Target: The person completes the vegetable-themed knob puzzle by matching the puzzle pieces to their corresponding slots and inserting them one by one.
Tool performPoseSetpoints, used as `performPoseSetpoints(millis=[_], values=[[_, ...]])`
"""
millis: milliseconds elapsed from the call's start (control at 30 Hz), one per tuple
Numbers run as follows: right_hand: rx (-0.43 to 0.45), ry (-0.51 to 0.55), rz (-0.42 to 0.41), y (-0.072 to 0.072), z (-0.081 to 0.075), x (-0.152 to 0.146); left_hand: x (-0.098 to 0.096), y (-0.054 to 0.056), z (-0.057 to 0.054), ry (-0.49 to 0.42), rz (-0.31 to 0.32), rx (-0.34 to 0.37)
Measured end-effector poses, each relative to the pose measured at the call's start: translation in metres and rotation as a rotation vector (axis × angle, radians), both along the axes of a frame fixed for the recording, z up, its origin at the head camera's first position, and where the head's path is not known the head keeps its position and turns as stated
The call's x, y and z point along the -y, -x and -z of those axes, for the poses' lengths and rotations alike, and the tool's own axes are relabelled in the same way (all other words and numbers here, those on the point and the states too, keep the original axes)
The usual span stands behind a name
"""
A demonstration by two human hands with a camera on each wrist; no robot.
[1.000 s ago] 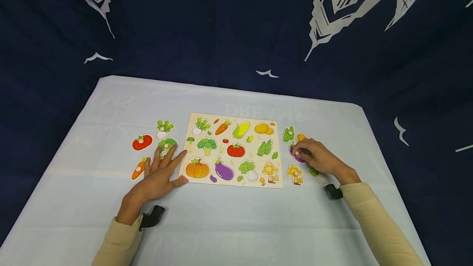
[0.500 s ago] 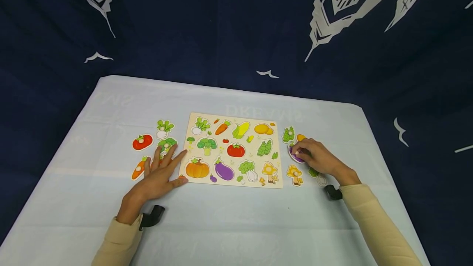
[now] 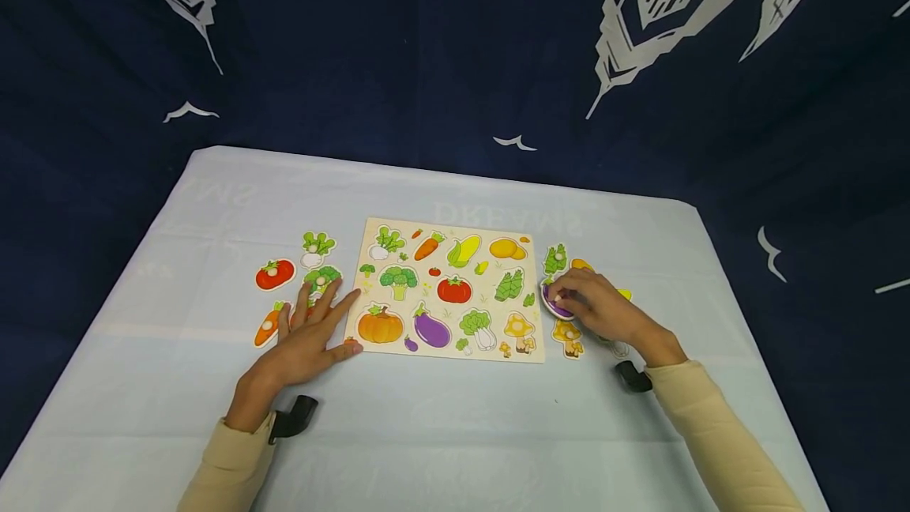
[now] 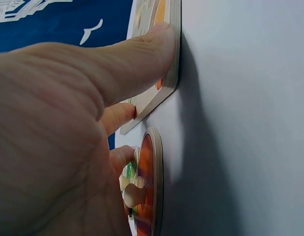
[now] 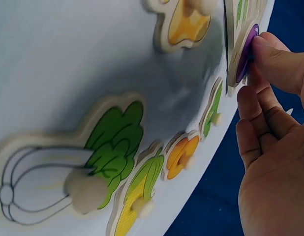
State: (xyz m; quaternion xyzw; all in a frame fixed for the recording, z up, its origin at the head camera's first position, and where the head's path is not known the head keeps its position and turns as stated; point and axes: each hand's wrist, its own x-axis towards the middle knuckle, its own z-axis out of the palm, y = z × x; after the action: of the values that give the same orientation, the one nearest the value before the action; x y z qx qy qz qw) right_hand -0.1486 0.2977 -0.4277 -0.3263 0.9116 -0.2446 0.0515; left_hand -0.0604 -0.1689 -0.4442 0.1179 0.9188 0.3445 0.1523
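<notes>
My right hand (image 3: pixel 600 305) pinches a purple eggplant puzzle piece (image 5: pixel 248 54) between thumb and fingers. In the head view this piece is just off the right edge of the wooden vegetable puzzle board (image 3: pixel 419 295), near the mushroom piece (image 3: pixel 567 336) and the green asparagus-like piece (image 3: pixel 555 258). My left hand (image 3: pixel 306 346) lies with fingers spread at the board's left edge. Its thumb rests on the board's near left corner, as the left wrist view shows. Under and beside those fingers are a broccoli piece (image 3: pixel 323 279) and an orange knobbed piece (image 4: pixel 147 184), partly hidden.
Left of the board lie a tomato piece (image 3: pixel 274 274), a carrot piece (image 3: pixel 267 325) and a radish piece (image 3: pixel 316 250). Beyond my right hand are a bok choy piece (image 5: pixel 110 147), a corn piece (image 5: pixel 137 191) and a potato piece (image 5: pixel 182 156). A white cloth covers the table (image 3: pixel 455 441).
My right hand has moved left with the eggplant piece, from among the other pieces toward the board's right edge. A bit of the yellow corn piece now shows behind it. My left hand stays put.
</notes>
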Motion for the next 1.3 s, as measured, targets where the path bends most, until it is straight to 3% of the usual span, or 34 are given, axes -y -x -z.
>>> performPoseSetpoints(millis=[467,767,1300], values=[[-0.009,-0.005,-0.037,-0.005,-0.001,0.021,0.000,-0.001,0.001,-0.009,-0.001,-0.002],[0.035,0.004,-0.006,-0.008,-0.002,0.034,0.001,0.000,0.002,-0.012,0.005,-0.003],[0.068,-0.013,-0.057,-0.013,0.001,0.064,0.001,0.000,0.002,-0.015,0.003,-0.002]])
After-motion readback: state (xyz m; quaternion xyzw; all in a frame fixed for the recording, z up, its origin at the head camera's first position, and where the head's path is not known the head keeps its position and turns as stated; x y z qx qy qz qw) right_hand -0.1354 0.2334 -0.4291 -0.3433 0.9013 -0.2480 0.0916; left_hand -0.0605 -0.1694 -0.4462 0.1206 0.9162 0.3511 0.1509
